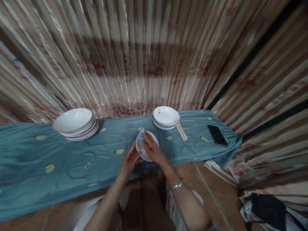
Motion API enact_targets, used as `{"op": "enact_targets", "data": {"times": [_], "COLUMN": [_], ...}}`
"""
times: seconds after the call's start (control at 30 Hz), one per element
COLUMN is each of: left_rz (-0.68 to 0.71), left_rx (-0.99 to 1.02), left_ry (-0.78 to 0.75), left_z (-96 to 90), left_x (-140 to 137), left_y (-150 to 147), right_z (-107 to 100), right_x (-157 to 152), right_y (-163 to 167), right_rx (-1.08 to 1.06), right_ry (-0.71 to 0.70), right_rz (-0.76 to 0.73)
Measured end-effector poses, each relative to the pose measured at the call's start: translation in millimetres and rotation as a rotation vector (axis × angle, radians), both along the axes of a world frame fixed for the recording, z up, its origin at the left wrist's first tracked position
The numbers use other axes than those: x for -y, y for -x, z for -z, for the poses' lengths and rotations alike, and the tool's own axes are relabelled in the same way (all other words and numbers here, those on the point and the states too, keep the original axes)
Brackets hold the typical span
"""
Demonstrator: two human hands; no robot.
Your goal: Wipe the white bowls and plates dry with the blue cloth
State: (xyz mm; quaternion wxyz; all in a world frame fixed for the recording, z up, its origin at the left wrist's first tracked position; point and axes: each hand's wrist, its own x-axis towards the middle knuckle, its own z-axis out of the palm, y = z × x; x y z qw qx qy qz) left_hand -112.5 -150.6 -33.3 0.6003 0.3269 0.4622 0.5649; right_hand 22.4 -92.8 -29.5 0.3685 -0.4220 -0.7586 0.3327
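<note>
A small white bowl (147, 155) is tilted toward me at the front of the cloth-covered table. My left hand (131, 158) grips its left rim, thumb on the inner side and fingers around the outside. In my right hand (152, 148) is a crumpled light-blue cloth (141, 135), pressed against the inside of the bowl near its far left rim. The fingers of that hand cover part of the bowl's inside.
A stack of white, red-rimmed bowls (75, 122) stands at left. Behind the small bowl are stacked flower-patterned plates (166, 116), with wooden chopsticks (182, 132) beside them. A black phone (218, 135) lies at right on the blue-green tablecloth (103, 163). Pleated curtains (149, 57) hang behind.
</note>
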Motion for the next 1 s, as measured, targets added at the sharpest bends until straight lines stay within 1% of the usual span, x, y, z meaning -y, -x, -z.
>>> {"op": "enact_targets", "data": {"times": [0.1, 0.17, 0.3, 0.5, 0.67, 0.77, 0.83, 0.93, 1.0], "left_rz": [0.005, 0.006, 0.007, 0.002, -0.027, -0.018, -0.013, -0.015, -0.025], "left_rx": [0.000, 0.000, -0.011, -0.010, -0.002, -0.019, -0.030, -0.027, -0.019], "left_ry": [-0.004, 0.002, 0.010, 0.011, 0.025, 0.026, 0.032, 0.048, 0.044], "left_z": [-1.5, -2.8, -5.7, -6.0, -3.9, -3.7, -2.9, -0.8, 0.4], "left_x": [0.3, 0.6, 1.9, 2.0, 0.2, 0.0, -0.3, -1.3, -1.8], "left_y": [-0.4, -0.5, -0.6, -2.4, -3.0, -2.2, -1.3, 0.1, 0.7], "right_z": [0.2, -0.1, -2.0, -2.9, 0.8, 0.5, -3.3, -13.0, -18.8], "right_x": [-1.1, -1.5, 1.2, 10.9, 15.9, 20.2, 23.7, 27.3, 27.7], "right_y": [-1.6, -3.5, -9.2, -22.0, -29.5, -30.5, -30.3, -30.1, -30.0], "right_rx": [0.143, 0.275, 0.545, 0.746, 0.812, 0.833, 0.825, 0.747, 0.636], "right_ry": [-0.101, -0.128, -0.157, -0.136, -0.098, -0.098, -0.084, 0.012, 0.098], "right_rz": [0.071, 0.113, 0.171, 0.240, 0.221, 0.162, 0.112, 0.043, -0.007]}}
